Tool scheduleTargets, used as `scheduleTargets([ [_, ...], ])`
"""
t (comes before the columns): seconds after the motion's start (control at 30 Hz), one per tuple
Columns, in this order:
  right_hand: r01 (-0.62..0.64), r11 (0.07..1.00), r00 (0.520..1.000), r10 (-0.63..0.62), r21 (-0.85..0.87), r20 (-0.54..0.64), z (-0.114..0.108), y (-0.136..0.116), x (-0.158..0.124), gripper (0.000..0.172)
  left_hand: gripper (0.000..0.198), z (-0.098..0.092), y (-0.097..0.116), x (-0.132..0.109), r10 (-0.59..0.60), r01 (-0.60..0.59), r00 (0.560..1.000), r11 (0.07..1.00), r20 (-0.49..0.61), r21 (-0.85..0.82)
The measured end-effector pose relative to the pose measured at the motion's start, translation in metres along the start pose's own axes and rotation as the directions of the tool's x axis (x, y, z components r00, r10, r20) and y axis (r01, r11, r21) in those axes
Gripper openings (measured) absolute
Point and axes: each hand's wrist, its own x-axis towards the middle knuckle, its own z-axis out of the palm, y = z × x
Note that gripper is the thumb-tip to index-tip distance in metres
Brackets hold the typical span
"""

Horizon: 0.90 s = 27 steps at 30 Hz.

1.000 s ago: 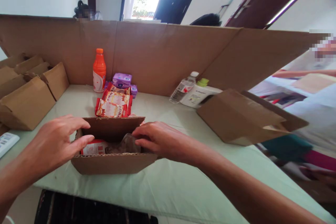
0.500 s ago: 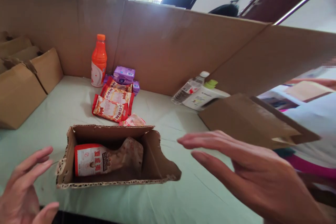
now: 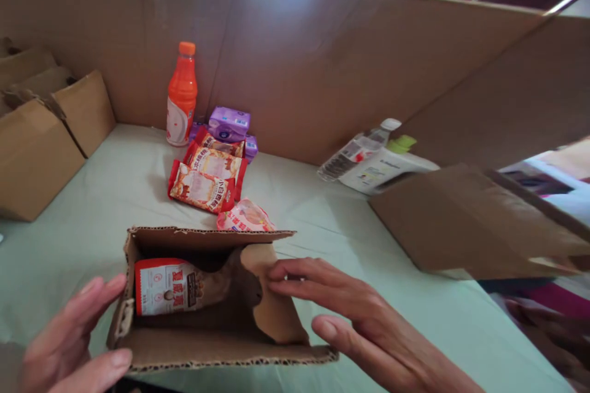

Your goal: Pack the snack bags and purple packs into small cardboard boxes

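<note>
An open cardboard box lies in front of me on the green cloth. Inside it, on the left, is a snack bag with a red and white label; its right end is partly covered by the box's side flap. My right hand has its fingertips on that flap, which leans inward, and its thumb is spread apart. At the box's left end, my left hand is beside the wall with fingers and thumb apart, holding nothing.
Behind the box lie a pink packet, red snack bags, purple tissue packs and an orange drink bottle. Cardboard boxes stand left. Right are a clear bottle, a white jug and another box.
Both hands have come in to the box's ends. The right-hand flap has folded inward under my right fingers. The view has tilted downward a little.
</note>
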Motion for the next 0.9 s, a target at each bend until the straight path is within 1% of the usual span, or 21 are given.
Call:
scheduleTargets([
  [0.1, -0.037, 0.999, 0.998, 0.039, -0.025, 0.053, 0.006, 0.0, 0.0, 0.036, 0.032, 0.003, 0.014, 0.007, 0.003, -0.003, 1.0, 0.998, 0.004, -0.069],
  [0.13, -0.048, 0.999, 0.997, 0.048, -0.014, 0.058, 0.008, 0.0, 0.0, 0.036, 0.034, 0.003, 0.019, 0.012, -0.007, 0.009, 1.0, 0.997, 0.024, -0.071],
  [0.2, -0.053, 0.998, 0.997, 0.051, 0.035, 0.051, 0.01, 0.0, -0.001, 0.035, 0.04, 0.004, 0.025, 0.019, -0.004, 0.01, 0.995, 0.998, 0.097, -0.069],
  [0.27, -0.036, 0.994, 0.999, 0.034, 0.099, 0.022, 0.01, 0.0, -0.004, 0.03, 0.047, 0.005, 0.026, 0.023, 0.003, 0.01, 0.99, 0.996, 0.144, -0.089],
  [0.3, -0.025, 0.992, 0.999, 0.029, 0.124, -0.028, 0.01, 0.001, -0.005, 0.026, 0.05, 0.005, 0.025, 0.023, -0.01, 0.025, 0.99, 0.994, 0.141, -0.105],
  [0.33, -0.02, 0.99, 0.993, 0.035, 0.138, -0.11, 0.01, 0.002, -0.007, 0.022, 0.052, 0.006, 0.024, 0.023, -0.034, 0.048, 0.993, 0.992, 0.116, -0.12],
  [0.37, -0.02, 0.99, 0.976, 0.05, 0.141, -0.21, 0.009, 0.003, -0.007, 0.019, 0.053, 0.006, 0.022, 0.022, -0.059, 0.07, 0.994, 0.989, 0.089, -0.133],
  [0.4, -0.021, 0.99, 0.948, 0.064, 0.139, -0.311, 0.009, 0.003, -0.007, 0.019, 0.054, 0.008, 0.021, 0.022, -0.083, 0.093, 0.994, 0.986, 0.072, -0.137],
  [0.43, -0.025, 0.991, 0.919, 0.074, 0.13, -0.388, 0.009, 0.004, -0.005, 0.022, 0.054, 0.009, 0.021, 0.022, -0.097, 0.105, 0.993, 0.986, 0.071, -0.133],
  [0.47, -0.024, 0.993, 0.903, 0.071, 0.114, -0.424, 0.009, 0.004, -0.002, 0.028, 0.054, 0.01, 0.02, 0.022, -0.101, 0.11, 0.992, 0.987, 0.081, -0.119],
  [0.5, -0.011, 0.996, 0.909, 0.048, 0.09, -0.415, 0.008, 0.004, 0.002, 0.038, 0.054, 0.012, 0.021, 0.023, -0.091, 0.098, 0.992, 0.991, 0.082, -0.095],
  [0.53, 0.017, 0.998, 0.932, 0.007, 0.062, -0.363, 0.008, 0.004, 0.007, 0.048, 0.055, 0.013, 0.021, 0.025, -0.068, 0.073, 0.995, 0.996, 0.073, -0.057],
  [0.57, 0.062, 0.997, 0.952, -0.048, 0.037, -0.301, 0.008, 0.004, 0.012, 0.053, 0.057, 0.015, 0.022, 0.027, -0.041, 0.042, 0.998, 0.999, 0.044, -0.009],
  [0.63, 0.171, 0.985, 0.97, -0.167, 0.007, -0.179, 0.009, 0.004, 0.019, 0.051, 0.064, 0.017, 0.024, 0.031, -0.004, 0.008, 0.999, 0.995, -0.049, 0.099],
  [0.67, 0.223, 0.975, 0.966, -0.221, 0.004, -0.137, 0.011, 0.005, 0.021, 0.047, 0.068, 0.018, 0.025, 0.032, -0.001, 0.014, 0.996, 0.989, -0.092, 0.144],
  [0.7, 0.261, 0.965, 0.96, -0.26, 0.0, -0.107, 0.013, 0.005, 0.02, 0.044, 0.07, 0.019, 0.025, 0.033, -0.01, 0.029, 0.994, 0.984, -0.105, 0.177],
  [0.73, 0.283, 0.959, 0.955, -0.283, -0.008, -0.088, 0.016, 0.006, 0.018, 0.04, 0.07, 0.019, 0.025, 0.034, -0.034, 0.049, 0.996, 0.98, -0.084, 0.192],
  [0.8, 0.289, 0.956, 0.954, -0.292, -0.05, -0.07, 0.022, 0.009, 0.012, 0.033, 0.064, 0.019, 0.022, 0.034, -0.122, 0.115, 0.992, 0.979, 0.033, 0.171],
  [0.83, 0.274, 0.958, 0.957, -0.28, -0.081, -0.072, 0.025, 0.011, 0.008, 0.031, 0.059, 0.019, 0.02, 0.034, -0.191, 0.176, 0.977, 0.974, 0.096, 0.145],
  [0.87, 0.247, 0.962, 0.963, -0.258, -0.119, -0.082, 0.027, 0.013, 0.006, 0.031, 0.056, 0.019, 0.018, 0.034, -0.267, 0.251, 0.953, 0.961, 0.145, 0.117],
  [0.9, 0.211, 0.964, 0.968, -0.229, -0.163, -0.099, 0.028, 0.014, 0.004, 0.034, 0.053, 0.019, 0.015, 0.034, -0.342, 0.331, 0.925, 0.939, 0.166, 0.091],
])
